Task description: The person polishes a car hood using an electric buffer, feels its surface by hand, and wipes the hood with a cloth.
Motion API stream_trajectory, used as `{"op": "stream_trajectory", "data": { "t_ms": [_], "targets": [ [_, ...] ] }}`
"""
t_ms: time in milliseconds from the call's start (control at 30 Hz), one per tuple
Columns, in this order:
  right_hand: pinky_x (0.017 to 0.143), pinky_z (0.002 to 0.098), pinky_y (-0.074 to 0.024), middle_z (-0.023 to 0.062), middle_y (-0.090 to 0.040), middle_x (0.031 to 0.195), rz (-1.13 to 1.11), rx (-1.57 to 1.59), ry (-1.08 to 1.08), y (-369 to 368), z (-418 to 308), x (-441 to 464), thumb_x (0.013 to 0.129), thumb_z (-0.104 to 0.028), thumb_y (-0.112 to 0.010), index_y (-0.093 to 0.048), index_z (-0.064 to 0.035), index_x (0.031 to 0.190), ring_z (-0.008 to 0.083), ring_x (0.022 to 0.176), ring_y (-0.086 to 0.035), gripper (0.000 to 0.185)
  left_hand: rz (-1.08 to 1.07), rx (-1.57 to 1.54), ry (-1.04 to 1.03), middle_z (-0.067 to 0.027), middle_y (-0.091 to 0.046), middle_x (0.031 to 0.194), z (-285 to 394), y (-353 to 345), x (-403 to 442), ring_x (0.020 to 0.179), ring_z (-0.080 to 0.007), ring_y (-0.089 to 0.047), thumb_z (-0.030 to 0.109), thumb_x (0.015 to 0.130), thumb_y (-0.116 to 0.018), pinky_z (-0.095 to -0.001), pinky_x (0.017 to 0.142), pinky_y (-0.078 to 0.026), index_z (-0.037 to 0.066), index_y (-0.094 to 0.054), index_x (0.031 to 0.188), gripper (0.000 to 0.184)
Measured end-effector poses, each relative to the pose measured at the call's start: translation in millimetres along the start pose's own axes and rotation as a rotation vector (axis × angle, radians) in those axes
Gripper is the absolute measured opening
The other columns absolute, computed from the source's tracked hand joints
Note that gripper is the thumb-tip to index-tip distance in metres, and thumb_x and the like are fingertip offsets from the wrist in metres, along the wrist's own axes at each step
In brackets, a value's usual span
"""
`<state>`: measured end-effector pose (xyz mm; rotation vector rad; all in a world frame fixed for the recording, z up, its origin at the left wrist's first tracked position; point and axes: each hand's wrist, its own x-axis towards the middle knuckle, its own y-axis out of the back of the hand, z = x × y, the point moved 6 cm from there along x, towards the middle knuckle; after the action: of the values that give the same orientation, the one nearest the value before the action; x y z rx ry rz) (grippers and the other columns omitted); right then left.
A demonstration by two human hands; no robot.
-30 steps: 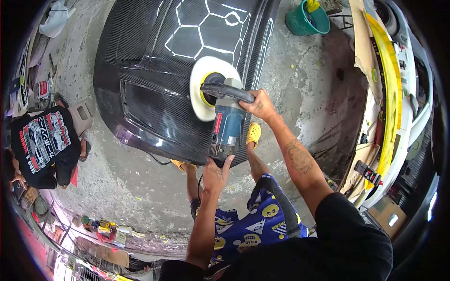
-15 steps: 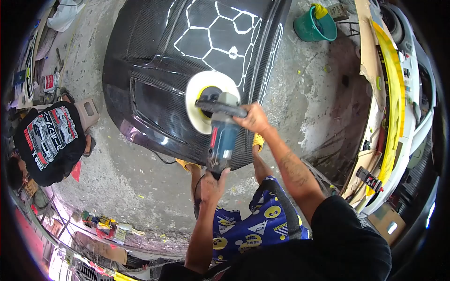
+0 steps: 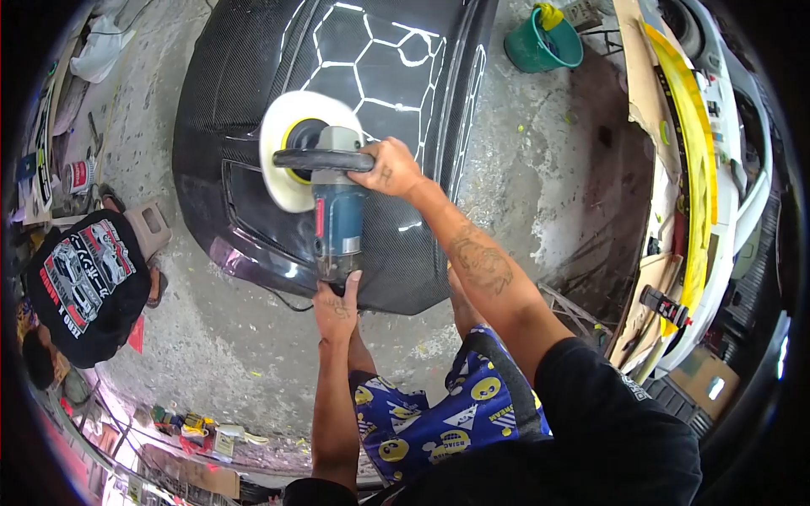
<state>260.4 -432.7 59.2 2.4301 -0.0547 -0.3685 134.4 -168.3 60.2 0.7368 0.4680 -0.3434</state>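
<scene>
A blue polisher [image 3: 340, 215] lies over a glossy black carbon-fibre car hood [image 3: 396, 244]. Its white round pad [image 3: 276, 139] rests on the hood, left of the middle, beside the vent opening. My right hand [image 3: 390, 169] is wrapped round the right end of the black front handle [image 3: 325, 160]. At the rear of the polisher's body, my left hand [image 3: 336, 305] grips the back end, thumb pointing up along it. White hexagon-shaped light reflections [image 3: 371, 63] show on the hood's upper part.
A green bucket [image 3: 544, 51] with a yellow cloth stands at the upper right. Along the right side are a yellow car panel [image 3: 699, 169] and a white car [image 3: 742, 169]. Another person [image 3: 89, 282] sits at the left. Tools [image 3: 198, 426] lie at the lower left.
Both hands have moved the polisher to the left and slightly up over the hood. The pad has come nearer the vent and the hood's left part. The whole view has shifted a little.
</scene>
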Motion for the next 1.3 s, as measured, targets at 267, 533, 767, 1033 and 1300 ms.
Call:
{"op": "stream_trajectory", "data": {
  "t_ms": [267, 533, 767, 1033, 1300],
  "targets": [
    [0.069, 0.0416, -0.056, 0.019, -0.069, 0.069, 0.11, -0.02, -0.238, 43, 65, -66, 0.073, -0.034, -0.075, -0.076, -0.0031, 0.085, 0.0344, 0.064, -0.069, 0.033, -0.261, 0.134, 0.01, -0.0364, -0.067, 0.092, 24, -31, -6, 0.093, -0.0544, -0.065, 0.066, 0.083, -0.069, -0.0529, 0.082, -0.052, -0.015, -0.057, 0.105, 0.086],
    [0.072, 0.0443, -0.0571, 0.0192, -0.069, 0.072, -0.064, 0.009, 0.096, -20, -42, 17, 0.073, -0.033, -0.078, -0.075, -0.0025, 0.085, 0.0361, 0.072, -0.071, 0.033, 0.095, -0.023, -0.031, -0.031, -0.069, 0.095, -19, 29, 2, 0.088, -0.0484, -0.067, 0.049, 0.092, -0.069, -0.0482, 0.081, -0.052, -0.011, -0.06, 0.113, 0.065],
    [0.074, 0.0442, -0.0558, 0.0216, -0.069, 0.074, -0.068, 0.033, 0.2, -59, -57, 23, 0.072, -0.037, -0.076, -0.076, -0.0014, 0.087, 0.0386, 0.074, -0.07, 0.038, 0.015, -0.128, 0.102, -0.013, -0.064, 0.081, -45, 27, -24, 0.062, -0.0206, -0.059, 0.05, 0.098, -0.06, -0.0357, 0.056, -0.047, -0.007, -0.063, 0.113, 0.059],
    [0.071, 0.0463, -0.0536, 0.0204, -0.067, 0.07, -0.015, -0.106, -0.099, -23, 60, -154, 0.073, -0.036, -0.078, -0.074, -0.0044, 0.082, 0.0399, 0.071, -0.067, 0.033, -0.21, -0.003, -0.036, -0.025, -0.071, 0.1, -26, -32, -121, 0.092, -0.034, -0.068, 0.045, 0.094, -0.067, -0.0403, 0.085, -0.051, -0.009, -0.056, 0.126, 0.064],
    [0.07, 0.046, -0.0533, 0.0211, -0.065, 0.066, -0.102, -0.016, -0.173, -45, 26, -114, 0.073, -0.036, -0.076, -0.074, -0.0019, 0.082, 0.0395, 0.069, -0.067, 0.035, -0.191, -0.019, 0.112, -0.0273, -0.07, 0.097, -43, 8, -104, 0.094, -0.0442, -0.068, 0.053, 0.091, -0.068, -0.0452, 0.085, -0.053, -0.009, -0.061, 0.116, 0.068]
  ]
}}
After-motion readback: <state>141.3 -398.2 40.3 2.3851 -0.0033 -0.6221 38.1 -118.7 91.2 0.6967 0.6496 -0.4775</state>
